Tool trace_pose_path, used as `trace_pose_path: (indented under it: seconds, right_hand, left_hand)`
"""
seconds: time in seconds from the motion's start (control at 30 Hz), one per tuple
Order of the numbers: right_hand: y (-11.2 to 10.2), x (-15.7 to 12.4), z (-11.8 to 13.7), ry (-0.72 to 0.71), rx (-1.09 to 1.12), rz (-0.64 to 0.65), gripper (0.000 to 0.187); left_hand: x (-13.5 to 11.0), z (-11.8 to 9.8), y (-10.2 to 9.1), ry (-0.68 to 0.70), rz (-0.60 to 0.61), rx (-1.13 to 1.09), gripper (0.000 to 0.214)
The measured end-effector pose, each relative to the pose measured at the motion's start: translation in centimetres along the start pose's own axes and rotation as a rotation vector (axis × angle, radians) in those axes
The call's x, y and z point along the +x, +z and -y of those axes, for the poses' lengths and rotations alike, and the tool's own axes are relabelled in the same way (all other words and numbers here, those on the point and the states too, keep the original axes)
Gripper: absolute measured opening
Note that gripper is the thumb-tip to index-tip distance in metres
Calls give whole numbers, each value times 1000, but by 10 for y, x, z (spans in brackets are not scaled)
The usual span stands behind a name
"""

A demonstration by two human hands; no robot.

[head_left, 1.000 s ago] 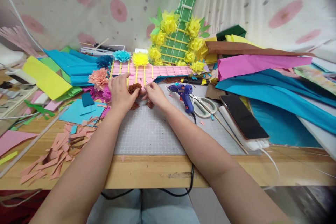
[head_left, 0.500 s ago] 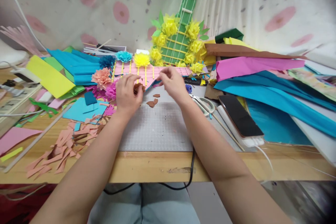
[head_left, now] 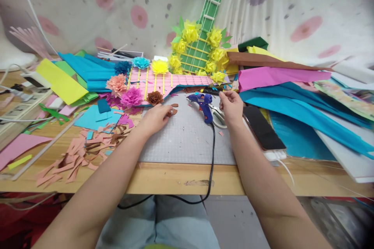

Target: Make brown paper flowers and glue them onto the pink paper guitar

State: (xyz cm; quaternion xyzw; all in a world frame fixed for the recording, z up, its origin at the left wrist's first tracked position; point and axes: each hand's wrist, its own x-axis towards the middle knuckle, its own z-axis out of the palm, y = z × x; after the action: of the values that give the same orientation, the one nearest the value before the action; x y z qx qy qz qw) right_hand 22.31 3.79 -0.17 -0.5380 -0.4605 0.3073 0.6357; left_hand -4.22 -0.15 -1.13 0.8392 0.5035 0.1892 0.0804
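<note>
My left hand (head_left: 159,118) lies low over the cutting mat (head_left: 181,144), fingers stretched out and touching small brown paper petals (head_left: 174,111). Just beyond it, a brown paper flower (head_left: 154,98) sits on the lower edge of a pink paper guitar (head_left: 182,80), beside magenta, coral, blue and yellow flowers. Above the right of the mat, my right hand (head_left: 231,106) has its fingers curled together; whatever is in them, if anything, is hidden. To its left a blue glue gun (head_left: 204,105) rests with its nozzle pointing left. Scissors (head_left: 217,116) lie partly behind the right hand.
A green guitar (head_left: 194,54) with yellow flowers leans at the back. Coral paper scraps (head_left: 73,151) cover the left of the table. A phone (head_left: 263,126) and blue crepe paper (head_left: 304,105) lie at the right. The glue gun's black cord (head_left: 212,155) hangs over the front edge.
The brown flower, formerly in my left hand, now sits on the pink guitar. My left hand has dropped toward the petals. My right hand has moved right, and the glue gun shows on the mat.
</note>
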Motion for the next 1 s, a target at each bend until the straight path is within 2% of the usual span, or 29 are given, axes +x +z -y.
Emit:
trace_pose_path:
  seconds: [0.13,0.3,0.37,0.5,0.77,1.0]
  right_hand:
    - [-4,0,-8,65,-61,78,51]
    - [2,-8,-15,-66,-421,250,65]
    - [7,-16,-13,-90,-524,298,66]
    - [18,-28,-9,-31,-610,356,59]
    - [22,-28,-16,-58,-720,326,56]
    - [21,-28,-15,-78,-779,331,55]
  left_hand:
    - [1,-3,-2,-117,-10,66,25]
    - [3,-4,-4,-251,-63,-4,28]
    - [4,-4,-4,-278,-80,-38,30]
    - [5,-8,-1,-322,-96,-79,35]
    - [8,-8,12,-327,-141,-158,34]
    - [7,-10,11,-276,-188,-181,30]
